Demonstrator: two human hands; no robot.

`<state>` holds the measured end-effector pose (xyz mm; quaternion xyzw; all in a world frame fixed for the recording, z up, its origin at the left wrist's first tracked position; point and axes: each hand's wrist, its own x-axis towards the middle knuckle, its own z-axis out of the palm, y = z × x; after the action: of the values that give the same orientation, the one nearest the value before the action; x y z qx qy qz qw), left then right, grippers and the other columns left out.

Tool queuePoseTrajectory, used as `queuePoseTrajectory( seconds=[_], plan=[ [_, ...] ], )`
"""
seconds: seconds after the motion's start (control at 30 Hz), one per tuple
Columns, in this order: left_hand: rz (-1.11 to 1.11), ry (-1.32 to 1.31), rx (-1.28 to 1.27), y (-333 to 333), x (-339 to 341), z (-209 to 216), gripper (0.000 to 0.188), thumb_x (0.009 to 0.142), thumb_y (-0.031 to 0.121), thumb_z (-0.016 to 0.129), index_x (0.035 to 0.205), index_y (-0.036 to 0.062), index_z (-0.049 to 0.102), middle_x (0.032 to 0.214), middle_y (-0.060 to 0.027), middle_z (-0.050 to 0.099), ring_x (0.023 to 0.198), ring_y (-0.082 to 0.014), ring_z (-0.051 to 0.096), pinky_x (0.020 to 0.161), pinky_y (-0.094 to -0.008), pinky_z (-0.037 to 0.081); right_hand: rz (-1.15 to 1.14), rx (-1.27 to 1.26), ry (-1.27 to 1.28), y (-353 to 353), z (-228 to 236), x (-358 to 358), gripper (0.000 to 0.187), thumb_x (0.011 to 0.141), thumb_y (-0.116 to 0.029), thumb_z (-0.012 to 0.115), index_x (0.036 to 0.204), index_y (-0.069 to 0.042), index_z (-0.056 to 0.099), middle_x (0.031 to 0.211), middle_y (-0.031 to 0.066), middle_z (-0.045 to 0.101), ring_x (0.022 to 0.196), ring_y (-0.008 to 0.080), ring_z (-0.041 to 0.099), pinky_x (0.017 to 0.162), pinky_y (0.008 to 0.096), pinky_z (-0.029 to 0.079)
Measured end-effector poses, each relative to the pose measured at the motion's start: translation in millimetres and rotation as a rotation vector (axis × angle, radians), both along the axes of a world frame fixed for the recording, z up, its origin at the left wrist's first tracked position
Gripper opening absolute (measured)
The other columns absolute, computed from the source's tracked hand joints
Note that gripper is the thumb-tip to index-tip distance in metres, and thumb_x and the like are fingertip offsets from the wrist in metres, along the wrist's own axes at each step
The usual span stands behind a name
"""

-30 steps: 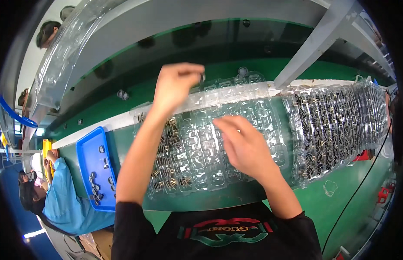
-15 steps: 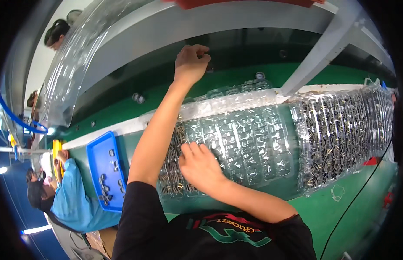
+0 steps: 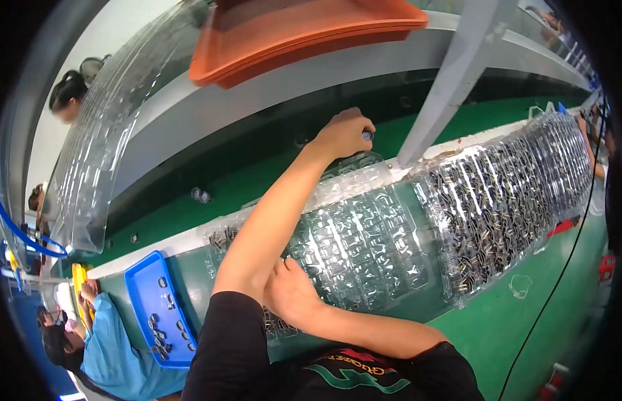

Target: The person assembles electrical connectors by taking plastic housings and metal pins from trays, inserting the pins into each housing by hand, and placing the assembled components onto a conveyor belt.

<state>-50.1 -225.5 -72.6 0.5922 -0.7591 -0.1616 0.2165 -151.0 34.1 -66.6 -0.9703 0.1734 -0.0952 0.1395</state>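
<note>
My left hand (image 3: 348,134) reaches far out over the dark green belt (image 3: 257,174), its fingers closed on a small round dark part (image 3: 368,136) with a pale face. Closer to me, my right hand (image 3: 294,294) rests over the left part of a see-through plastic blister tray (image 3: 364,247). My left forearm covers some of its fingers, so their grip is hidden. Rows of small black-and-metal pieces (image 3: 277,326) lie in the tray's left columns; the cells further right show bare plastic.
On the right, more blister trays (image 3: 498,200) full of dark pieces overlap. A blue tray (image 3: 145,287) with several small parts stands left, near a co-worker in blue (image 3: 124,354). An orange bin (image 3: 304,33) and grey post (image 3: 451,87) are beyond the belt. Another round part (image 3: 201,194) lies there.
The view has shifted, bringing the orange bin further in. My left hand has moved right along the belt and now holds the round part. My right hand is now partly behind my left arm.
</note>
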Motion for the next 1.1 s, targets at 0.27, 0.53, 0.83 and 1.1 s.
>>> queuePoseTrajectory(
  seconds=[0.27,0.53,0.83,1.1],
  plan=[
    [0.37,0.681,-0.022,187.2,29.3,76.0,0.037,0.078,0.002,0.07,0.116,0.0029,0.071,0.115,-0.0105,0.059,0.095,-0.0155,0.062,0.079,-0.0262,0.051,-0.036,0.08,0.069,-8.2,18.2,2.4,0.013,0.075,-0.013,0.063,0.076,-0.003,0.072,0.09,0.0116,0.059,0.091,0.0271,0.056,0.073,0.0388,0.047],
    [0.815,1.144,-0.3,351.6,25.9,56.7,0.045,0.081,-0.019,0.064,0.124,-0.0094,0.06,0.123,-0.0128,0.056,0.105,-0.0211,0.064,0.088,-0.0279,0.055,0.09,0.395,0.024,-40.7,38.3,4.5,0.014,0.071,-0.009,0.071,0.082,-0.001,0.069,0.087,0.0129,0.065,0.084,0.0277,0.067,0.068,0.0402,0.056],
    [0.601,1.411,-0.257,358.5,-1.5,30.7,0.047,0.085,-0.019,0.061,0.13,-0.0057,0.058,0.131,-0.0128,0.051,0.111,-0.0242,0.065,0.091,-0.0285,0.055,-0.222,1.088,-0.417,-37.9,51.1,-29.4,0.012,0.079,0.006,0.072,0.088,0.0,0.065,0.081,0.0047,0.07,0.069,0.0093,0.068,0.062,0.0224,0.054],
    [0.585,1.785,-0.067,348.9,-22.2,35.5,0.032,0.096,-0.004,0.048,0.126,-0.0093,0.058,0.128,-0.0298,0.059,0.116,-0.0341,0.063,0.096,-0.0412,0.057,-0.204,1.313,-0.586,-43.1,61.2,-47.2,0.019,0.081,0.008,0.074,0.1,0.005,0.07,0.085,0.0071,0.068,0.07,0.0103,0.067,0.057,0.0206,0.053]
  ],
)
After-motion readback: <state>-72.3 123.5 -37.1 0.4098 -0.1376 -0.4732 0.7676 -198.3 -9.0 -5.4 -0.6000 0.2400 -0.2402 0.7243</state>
